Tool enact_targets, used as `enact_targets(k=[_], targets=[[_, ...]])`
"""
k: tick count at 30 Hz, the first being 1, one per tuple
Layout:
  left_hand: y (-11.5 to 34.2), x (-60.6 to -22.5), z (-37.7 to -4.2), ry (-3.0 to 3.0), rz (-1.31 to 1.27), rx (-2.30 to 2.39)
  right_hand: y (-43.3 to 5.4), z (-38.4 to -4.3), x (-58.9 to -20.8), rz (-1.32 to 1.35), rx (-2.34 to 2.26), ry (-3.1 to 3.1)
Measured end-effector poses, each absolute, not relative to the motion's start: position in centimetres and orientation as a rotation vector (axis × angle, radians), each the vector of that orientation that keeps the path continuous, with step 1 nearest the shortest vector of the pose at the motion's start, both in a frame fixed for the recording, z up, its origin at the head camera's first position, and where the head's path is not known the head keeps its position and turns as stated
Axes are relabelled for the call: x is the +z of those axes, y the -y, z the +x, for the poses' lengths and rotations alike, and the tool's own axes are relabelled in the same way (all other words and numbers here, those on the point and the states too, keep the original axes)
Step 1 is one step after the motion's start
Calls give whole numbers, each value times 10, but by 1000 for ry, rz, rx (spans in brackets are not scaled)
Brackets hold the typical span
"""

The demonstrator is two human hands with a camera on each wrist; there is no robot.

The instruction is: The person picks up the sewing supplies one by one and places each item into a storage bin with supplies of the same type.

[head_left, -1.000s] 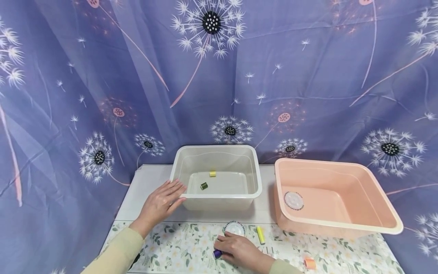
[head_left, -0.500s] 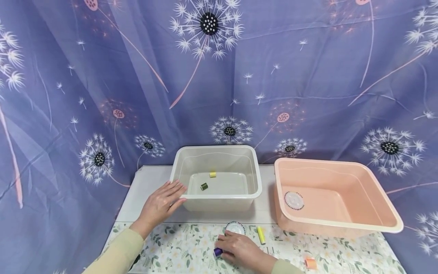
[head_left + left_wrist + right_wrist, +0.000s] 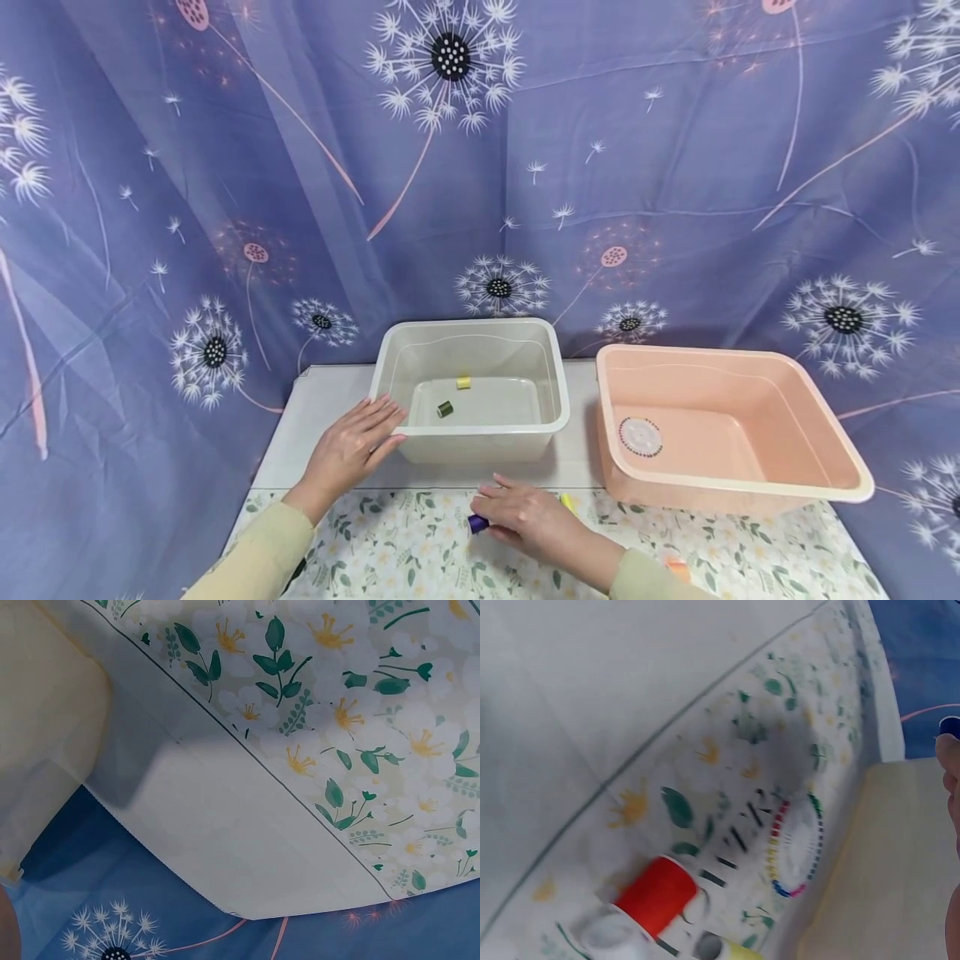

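My right hand (image 3: 528, 521) pinches a purple thread spool (image 3: 477, 523) over the flowered cloth, in front of the grey basin (image 3: 480, 431). Part of the same spool peeks past the fingertips at the right edge of the right wrist view. Across the basin's front left corner lies my left hand (image 3: 352, 446), its fingers straight on the rim. Inside that basin are a yellow spool (image 3: 463, 382) and a dark green spool (image 3: 446, 409). In the right wrist view a round pin wheel (image 3: 795, 844) with coloured heads lies on the cloth; my hand hides it from the head view.
To the right stands a peach basin (image 3: 738, 487) holding another pin wheel (image 3: 641, 437). A yellow spool (image 3: 567, 502) shows partly behind my right hand. An orange-red spool (image 3: 656, 896) lies near my right sleeve. A dandelion-print curtain (image 3: 420, 183) hangs behind the table.
My right hand has risen and moved slightly towards the grey basin with the purple spool, now covering the pin wheel on the cloth. The left hand stays on the rim.
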State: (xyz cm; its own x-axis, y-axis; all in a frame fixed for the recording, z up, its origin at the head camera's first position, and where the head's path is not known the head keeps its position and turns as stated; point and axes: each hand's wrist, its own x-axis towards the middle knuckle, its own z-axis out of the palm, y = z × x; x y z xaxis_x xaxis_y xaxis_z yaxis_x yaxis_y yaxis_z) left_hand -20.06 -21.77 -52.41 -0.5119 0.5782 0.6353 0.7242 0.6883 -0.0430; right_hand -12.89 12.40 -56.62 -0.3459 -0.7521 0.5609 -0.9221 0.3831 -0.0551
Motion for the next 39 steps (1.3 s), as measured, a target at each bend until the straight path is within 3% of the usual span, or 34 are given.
enact_targets(k=[39], targets=[[217, -523, -200, 2262, -993, -280, -147, -166, -466, 1279, 608, 2281]])
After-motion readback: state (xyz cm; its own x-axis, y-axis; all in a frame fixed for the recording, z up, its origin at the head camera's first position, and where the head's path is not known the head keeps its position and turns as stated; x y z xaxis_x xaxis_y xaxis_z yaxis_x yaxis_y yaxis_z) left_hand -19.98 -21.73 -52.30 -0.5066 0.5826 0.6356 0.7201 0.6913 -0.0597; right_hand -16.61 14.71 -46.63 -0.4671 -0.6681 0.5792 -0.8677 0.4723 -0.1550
